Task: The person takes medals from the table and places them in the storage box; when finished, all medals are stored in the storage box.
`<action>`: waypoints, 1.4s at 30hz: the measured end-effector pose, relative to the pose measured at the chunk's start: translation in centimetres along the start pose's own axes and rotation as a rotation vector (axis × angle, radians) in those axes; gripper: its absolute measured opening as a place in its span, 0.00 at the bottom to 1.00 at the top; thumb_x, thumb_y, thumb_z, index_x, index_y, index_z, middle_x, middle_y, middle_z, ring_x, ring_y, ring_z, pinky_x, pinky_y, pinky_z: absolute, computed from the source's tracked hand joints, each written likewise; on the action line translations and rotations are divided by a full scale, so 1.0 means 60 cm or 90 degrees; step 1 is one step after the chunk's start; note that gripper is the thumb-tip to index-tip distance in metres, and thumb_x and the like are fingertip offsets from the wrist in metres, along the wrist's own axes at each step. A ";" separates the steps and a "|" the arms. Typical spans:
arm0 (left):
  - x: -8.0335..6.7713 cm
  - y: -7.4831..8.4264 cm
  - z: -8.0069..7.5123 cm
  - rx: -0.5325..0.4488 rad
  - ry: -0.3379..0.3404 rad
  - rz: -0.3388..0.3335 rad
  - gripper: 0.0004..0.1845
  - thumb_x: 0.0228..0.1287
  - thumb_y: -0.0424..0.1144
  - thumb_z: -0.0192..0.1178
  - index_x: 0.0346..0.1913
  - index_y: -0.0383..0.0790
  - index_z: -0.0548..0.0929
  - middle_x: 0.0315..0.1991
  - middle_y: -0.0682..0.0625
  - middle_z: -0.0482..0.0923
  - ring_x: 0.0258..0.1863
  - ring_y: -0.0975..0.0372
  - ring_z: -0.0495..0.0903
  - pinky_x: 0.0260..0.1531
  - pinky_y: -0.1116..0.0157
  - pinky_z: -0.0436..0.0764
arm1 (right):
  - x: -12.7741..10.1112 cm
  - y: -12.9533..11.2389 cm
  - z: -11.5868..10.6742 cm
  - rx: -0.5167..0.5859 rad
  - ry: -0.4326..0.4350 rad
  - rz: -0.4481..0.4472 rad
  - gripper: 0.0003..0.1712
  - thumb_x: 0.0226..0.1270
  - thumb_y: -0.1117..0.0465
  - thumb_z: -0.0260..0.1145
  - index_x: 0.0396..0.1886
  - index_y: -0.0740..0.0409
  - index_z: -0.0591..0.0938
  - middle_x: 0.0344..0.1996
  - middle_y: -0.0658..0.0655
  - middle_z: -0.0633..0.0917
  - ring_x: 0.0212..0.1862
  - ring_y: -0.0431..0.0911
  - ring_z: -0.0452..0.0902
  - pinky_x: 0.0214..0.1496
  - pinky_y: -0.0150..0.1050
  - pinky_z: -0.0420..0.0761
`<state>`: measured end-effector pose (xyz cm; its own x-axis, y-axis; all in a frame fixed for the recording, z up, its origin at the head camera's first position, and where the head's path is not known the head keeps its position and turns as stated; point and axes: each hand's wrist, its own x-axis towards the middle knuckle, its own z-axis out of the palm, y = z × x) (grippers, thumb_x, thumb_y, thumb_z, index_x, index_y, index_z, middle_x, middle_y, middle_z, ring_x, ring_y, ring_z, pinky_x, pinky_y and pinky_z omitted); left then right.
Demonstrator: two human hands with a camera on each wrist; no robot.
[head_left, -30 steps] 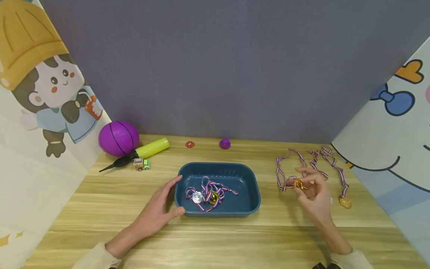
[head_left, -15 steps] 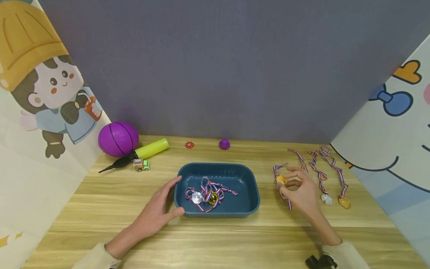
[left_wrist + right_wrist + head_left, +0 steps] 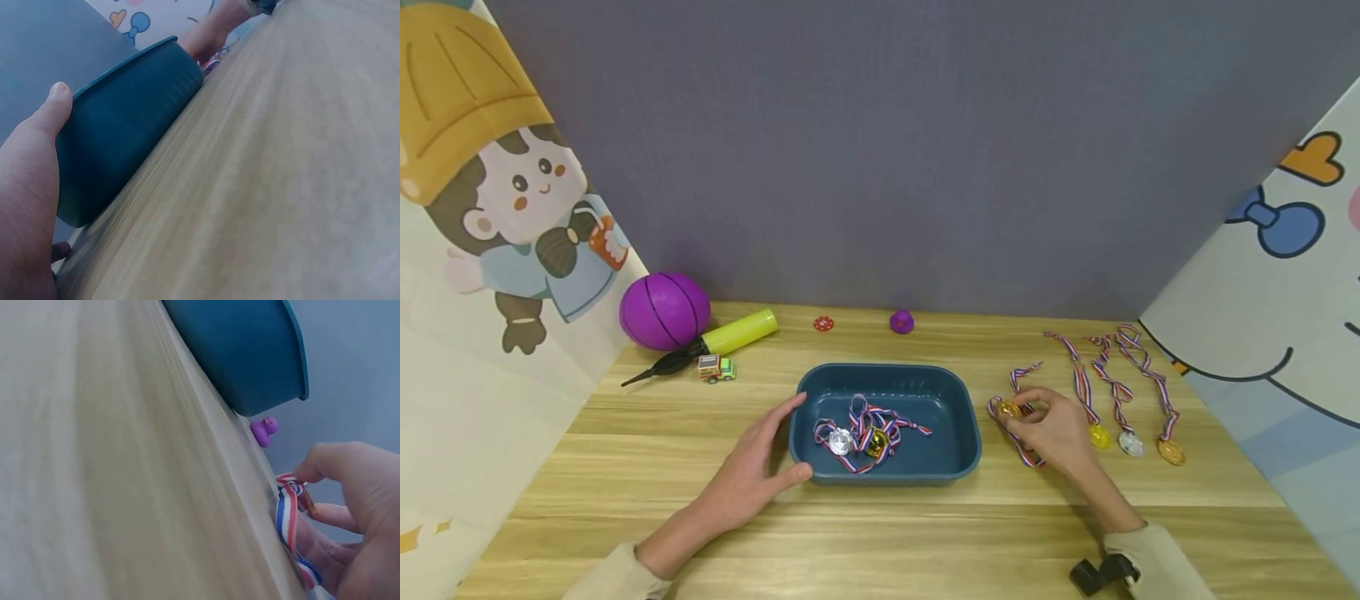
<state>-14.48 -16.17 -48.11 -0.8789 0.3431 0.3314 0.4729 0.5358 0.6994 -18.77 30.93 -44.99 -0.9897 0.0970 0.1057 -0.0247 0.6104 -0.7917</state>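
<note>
A dark teal plastic tub (image 3: 943,433) stands mid-table. In it lie a silver medal (image 3: 840,442) and a gold medal (image 3: 876,443) with tangled red, white and blue ribbons. My left hand (image 3: 741,475) rests at the tub's left end, fingers and thumb spread along its rim; the left wrist view shows the thumb against the wall (image 3: 119,137). Just right of the tub, my right hand (image 3: 1054,429) pinches a gold-coloured medal (image 3: 1008,410) between thumb and fingers. Its striped ribbon (image 3: 286,519) trails below the fingers, partly hidden by the hand.
Right of my right hand lie a yellow-gold medal (image 3: 1100,437), a silver medal (image 3: 1131,443) and a gold medal (image 3: 1171,452), ribbons stretched backwards. Farther back are a purple duck (image 3: 265,430) and a red disc (image 3: 823,323). At left sit a purple ball (image 3: 665,310), yellow pump (image 3: 741,331) and toy truck (image 3: 717,367).
My right hand has moved left towards the tub with the pinched medal, its ribbon dragged along. The yellow-gold and silver medals on the right have come into view. My left hand has stayed put.
</note>
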 end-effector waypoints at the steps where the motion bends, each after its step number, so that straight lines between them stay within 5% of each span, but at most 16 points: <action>1: 0.000 0.000 0.000 0.000 0.000 0.001 0.50 0.73 0.60 0.72 0.90 0.59 0.58 0.85 0.38 0.64 0.79 0.31 0.67 0.70 0.21 0.67 | 0.000 0.001 0.001 0.005 -0.006 0.009 0.20 0.65 0.60 0.83 0.51 0.67 0.89 0.31 0.62 0.93 0.22 0.44 0.88 0.22 0.38 0.87; 4: 0.000 0.000 -0.001 -0.002 0.001 0.003 0.50 0.74 0.60 0.72 0.90 0.59 0.58 0.85 0.38 0.64 0.79 0.31 0.67 0.70 0.21 0.67 | 0.001 0.003 0.004 0.011 -0.013 0.017 0.20 0.64 0.61 0.83 0.50 0.68 0.88 0.24 0.56 0.91 0.19 0.45 0.86 0.21 0.38 0.87; 16: 0.000 0.001 -0.001 -0.008 -0.003 0.005 0.50 0.73 0.59 0.73 0.90 0.59 0.58 0.85 0.38 0.64 0.79 0.31 0.67 0.70 0.21 0.67 | -0.003 0.003 0.003 -0.080 0.043 -0.083 0.16 0.59 0.65 0.85 0.46 0.63 0.91 0.29 0.52 0.92 0.29 0.36 0.85 0.31 0.29 0.82; 27: 0.000 0.001 -0.001 -0.010 -0.002 0.004 0.50 0.74 0.59 0.72 0.90 0.59 0.58 0.85 0.37 0.65 0.79 0.31 0.68 0.70 0.21 0.67 | -0.007 -0.048 -0.010 -0.045 0.101 -0.202 0.14 0.58 0.67 0.84 0.43 0.65 0.92 0.27 0.55 0.92 0.27 0.31 0.84 0.30 0.23 0.83; 42: 0.000 0.002 -0.001 -0.011 -0.003 0.001 0.50 0.73 0.54 0.74 0.90 0.59 0.58 0.85 0.38 0.64 0.79 0.32 0.68 0.70 0.21 0.67 | -0.008 -0.129 -0.032 0.018 0.173 -0.286 0.14 0.55 0.70 0.84 0.42 0.65 0.93 0.27 0.62 0.92 0.26 0.23 0.83 0.30 0.19 0.82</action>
<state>-14.42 -16.15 -47.98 -0.8775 0.3483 0.3296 0.4736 0.5221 0.7093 -17.83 27.68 -37.75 -0.8082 0.0332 0.5880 -0.4460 0.6175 -0.6479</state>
